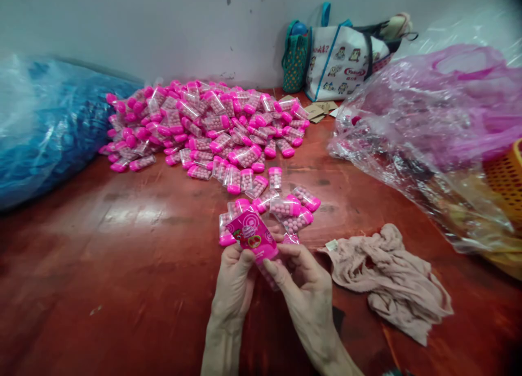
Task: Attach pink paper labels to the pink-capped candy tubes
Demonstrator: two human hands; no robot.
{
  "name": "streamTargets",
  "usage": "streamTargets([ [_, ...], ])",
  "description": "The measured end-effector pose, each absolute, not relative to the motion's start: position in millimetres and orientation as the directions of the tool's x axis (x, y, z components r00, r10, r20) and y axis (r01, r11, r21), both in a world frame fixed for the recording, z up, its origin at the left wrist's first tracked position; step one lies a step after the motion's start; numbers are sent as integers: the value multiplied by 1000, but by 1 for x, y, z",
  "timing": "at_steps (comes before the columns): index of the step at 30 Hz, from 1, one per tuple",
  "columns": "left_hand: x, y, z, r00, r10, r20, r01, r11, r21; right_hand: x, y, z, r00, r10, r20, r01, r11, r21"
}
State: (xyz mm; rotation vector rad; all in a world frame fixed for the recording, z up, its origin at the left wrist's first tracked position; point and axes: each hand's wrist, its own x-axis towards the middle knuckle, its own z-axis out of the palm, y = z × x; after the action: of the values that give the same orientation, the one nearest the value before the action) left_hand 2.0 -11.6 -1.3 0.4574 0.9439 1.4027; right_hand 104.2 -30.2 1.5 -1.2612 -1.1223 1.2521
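Blue plastic bag point(49, 126) seen at far left of desk point(122, 267); heap of pink-capped candy vials point(204, 126) piled beyond centre, well apart from hands; left hand point(234, 286) closed on labelled pink vial point(253, 236), fingertips pinching lower left edge; vial held just above both hands, long axis tilted up-left to down-right; right hand point(304, 289) closed on its lower right end, fingers bent, equally near; beige cloth point(391, 281) lying at right.
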Motion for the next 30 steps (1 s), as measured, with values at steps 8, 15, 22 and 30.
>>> streamTargets([
  [8,8,-10,4,-227,885,-406,-657,169,735,103,-33,4,-12,996,-92,118,-90,-989],
  [15,14,-11,1,-182,906,-382,-659,176,731,101,-32,5,-34,991,-126,232,-115,-966],
  [22,12,-13,3,-223,899,-377,-689,128,713,101,-31,6,-96,986,-135,181,-116,-977],
  [30,8,-13,6,-236,904,-357,-595,156,788,103,-29,12,-160,976,-144,60,-136,-989],
])
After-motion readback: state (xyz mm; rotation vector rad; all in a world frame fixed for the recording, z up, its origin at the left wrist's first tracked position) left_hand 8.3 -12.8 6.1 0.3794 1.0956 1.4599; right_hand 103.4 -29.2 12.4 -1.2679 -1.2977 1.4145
